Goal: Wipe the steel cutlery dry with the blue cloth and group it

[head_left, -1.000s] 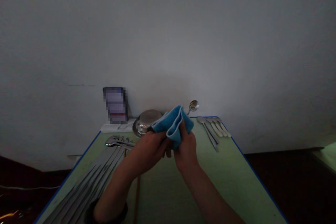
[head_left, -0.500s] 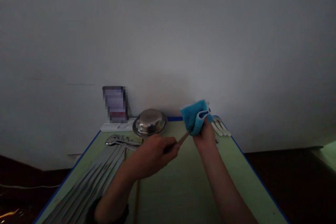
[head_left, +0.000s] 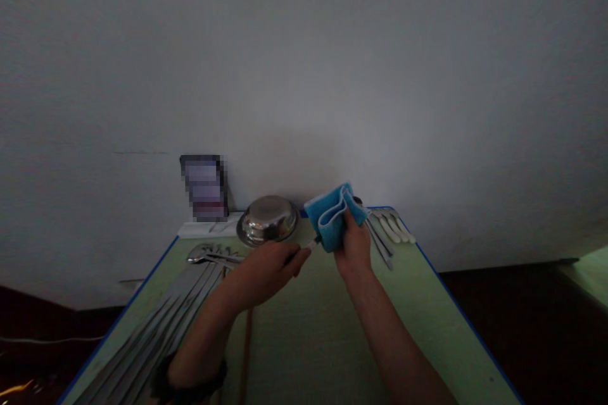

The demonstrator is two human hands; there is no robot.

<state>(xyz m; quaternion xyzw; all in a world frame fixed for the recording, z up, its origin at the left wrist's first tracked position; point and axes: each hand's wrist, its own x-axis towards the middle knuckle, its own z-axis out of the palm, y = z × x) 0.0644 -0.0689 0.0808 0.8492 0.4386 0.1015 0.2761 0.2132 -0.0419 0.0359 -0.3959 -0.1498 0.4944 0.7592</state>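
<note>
My left hand is closed on the thin end of a utensil; its other end disappears into a folded blue cloth, so its kind is hidden. The cloth is wrapped in my right hand, whose fingers are closed around it. Both hands are held above the green table. Just right of my right hand lie several metal utensils, and beyond them several pieces of cutlery with white handles. Behind my left hand a shiny metal bowl rests upside down.
Long-handled metal utensils lie in a row along the left side, heads towards the wall. A thin brown stick lies near them. A blurred device stands on a white base at the back left. A wall rises behind the table.
Both hands have shifted slightly left, with the cloth and utensil. Less of the utensil shows between my left hand and the cloth. The metal utensils on the right are more exposed.
</note>
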